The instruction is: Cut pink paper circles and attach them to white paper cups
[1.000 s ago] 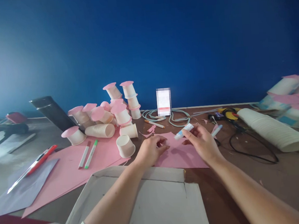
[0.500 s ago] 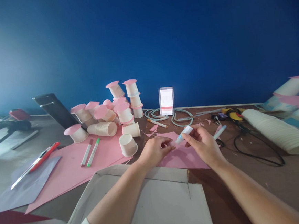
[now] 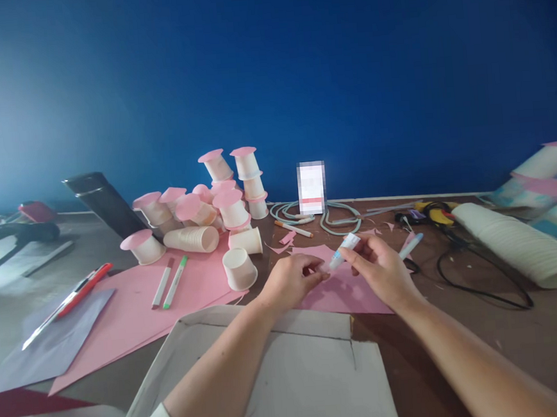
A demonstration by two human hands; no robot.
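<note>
My right hand (image 3: 383,269) pinches a small white tube (image 3: 345,249) with a blue label, seemingly glue, tilted so its nozzle points down and left. Fingers curled, my left hand (image 3: 288,281) faces the nozzle and pinches a small pale, translucent piece (image 3: 323,266) that looks like a cap. A narrow gap separates this piece from the nozzle. Beneath both hands lies a pink paper sheet (image 3: 348,296) with ragged edges. A white cardboard piece (image 3: 316,385) lies under my left forearm.
Paper cups with pink discs (image 3: 230,206) are stacked at the left, beside a loose cup (image 3: 239,269), markers (image 3: 174,282) and a red cutter (image 3: 85,289) on paper. Nested cups (image 3: 522,244) and a black cable (image 3: 487,288) lie right. Behind are a pale cable (image 3: 342,229) and blue wall (image 3: 268,74).
The tube in my right hand has tilted slightly more upright. My left hand keeps nearly the same place, and the whole view has shifted very slightly.
</note>
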